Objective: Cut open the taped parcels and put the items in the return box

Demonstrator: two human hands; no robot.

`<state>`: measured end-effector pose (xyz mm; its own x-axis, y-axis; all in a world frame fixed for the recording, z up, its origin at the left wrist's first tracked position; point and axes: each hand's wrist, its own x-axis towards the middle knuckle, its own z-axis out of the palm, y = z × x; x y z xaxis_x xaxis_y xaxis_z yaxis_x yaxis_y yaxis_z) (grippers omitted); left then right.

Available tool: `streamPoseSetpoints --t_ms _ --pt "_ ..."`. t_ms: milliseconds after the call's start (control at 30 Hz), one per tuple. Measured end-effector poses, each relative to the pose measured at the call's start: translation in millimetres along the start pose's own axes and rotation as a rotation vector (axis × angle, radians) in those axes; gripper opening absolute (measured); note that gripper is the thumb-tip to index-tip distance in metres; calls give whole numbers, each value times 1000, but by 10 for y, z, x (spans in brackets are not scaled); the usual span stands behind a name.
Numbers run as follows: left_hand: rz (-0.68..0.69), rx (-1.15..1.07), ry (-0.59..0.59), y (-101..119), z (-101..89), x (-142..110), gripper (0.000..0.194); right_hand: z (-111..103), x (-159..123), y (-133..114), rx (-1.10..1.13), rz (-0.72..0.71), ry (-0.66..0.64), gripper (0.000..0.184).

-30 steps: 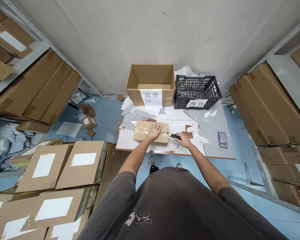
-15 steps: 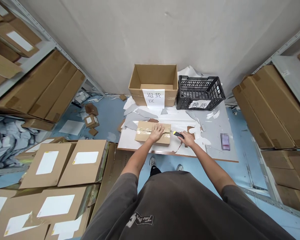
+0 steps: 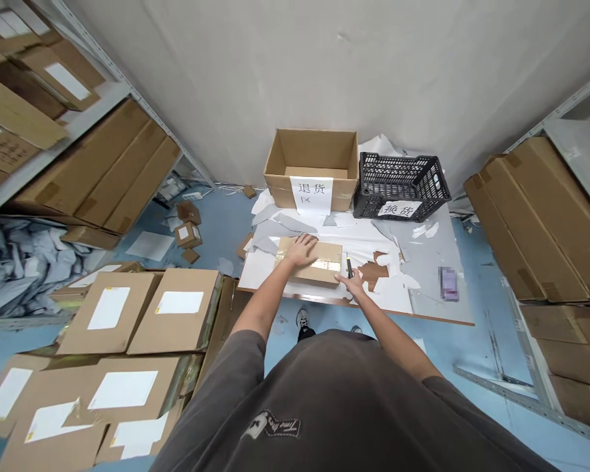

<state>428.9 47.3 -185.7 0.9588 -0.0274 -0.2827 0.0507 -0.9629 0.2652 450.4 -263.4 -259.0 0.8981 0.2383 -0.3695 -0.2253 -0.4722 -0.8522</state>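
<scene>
A small taped cardboard box [image 3: 319, 270] lies on the table, with clear shiny tape along its top. My left hand [image 3: 302, 250] rests flat on the box's far left part, fingers stretched out. Just off the box's right end, my right hand [image 3: 353, 283] is closed around a yellow and black box cutter [image 3: 350, 266]. The cutter points away from me, apart from the tape. My right thumb is close to the box's near right corner; whether it touches is unclear.
Behind stand an open carton [image 3: 275, 187] with a paper sign and a black plastic crate [image 3: 366, 208]. Torn white paper [image 3: 358, 231] covers much of the table [image 3: 435, 262]. A purple packet [image 3: 449, 284] lies at right. Stacked cartons [image 3: 142, 328] fill the left; loaded shelves flank both sides.
The box cutter has come away from the box's right end and turned from pointing left to pointing away from me. My left hand has shifted towards the box's far left edge.
</scene>
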Motion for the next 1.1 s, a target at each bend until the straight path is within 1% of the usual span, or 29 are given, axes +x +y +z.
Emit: streamPoseSetpoints --t_ms 33,100,167,200,233,300,333,400,467,500,567,600,667,733,800,833,900,933,1000,1067,1100 --pt "-49 2 -37 -110 -84 -4 94 95 13 -26 -2 11 9 63" --pt "-115 6 -97 -279 -214 -37 102 177 109 -86 -22 36 37 62" --pt "-162 3 -90 -331 -253 -127 102 159 299 -182 -77 68 99 64" --pt "-202 -8 -69 -304 -229 -197 101 140 426 -255 -122 80 139 65" --pt "-259 -28 -44 -241 -177 -282 99 127 569 -349 -176 84 175 66" --pt "-426 -103 -8 -19 -2 -467 96 145 883 -593 -285 66 206 66" --pt "-508 -156 14 125 106 -552 92 177 1039 -733 -335 63 192 67" --pt "-689 -291 60 432 318 -673 91 261 1312 -1001 -417 64 149 68" --pt "-823 -437 55 696 472 -709 90 320 1479 -1182 -452 53 108 68" --pt "-840 -475 64 793 515 -700 89 324 1506 -1215 -447 36 93 67" --pt "-845 -503 80 906 540 -648 87 278 1429 -1147 -398 -15 73 66" --pt "-842 -494 82 928 532 -617 86 235 1326 -1052 -365 -39 66 66" --pt "-847 -451 67 931 510 -565 82 142 1033 -793 -307 -72 47 67" --pt "-853 -402 69 922 521 -540 77 83 717 -538 -293 -98 -9 66" --pt "-871 -378 137 942 578 -543 75 76 500 -395 -284 -142 -49 62" --pt "-891 -382 182 967 619 -552 75 88 455 -382 -297 -161 -54 60" --pt "-927 -403 249 1045 704 -570 76 121 498 -464 -361 -177 -55 60" --pt "-921 -406 256 1095 740 -576 76 136 576 -546 -408 -172 -58 62" --pt "-867 -388 214 1204 788 -577 78 152 792 -742 -505 -161 -81 66" --pt "-809 -368 132 1304 794 -566 83 151 1022 -932 -586 -178 -100 69" --pt "-802 -365 96 1339 779 -561 86 145 1122 -1010 -620 -192 -105 70"
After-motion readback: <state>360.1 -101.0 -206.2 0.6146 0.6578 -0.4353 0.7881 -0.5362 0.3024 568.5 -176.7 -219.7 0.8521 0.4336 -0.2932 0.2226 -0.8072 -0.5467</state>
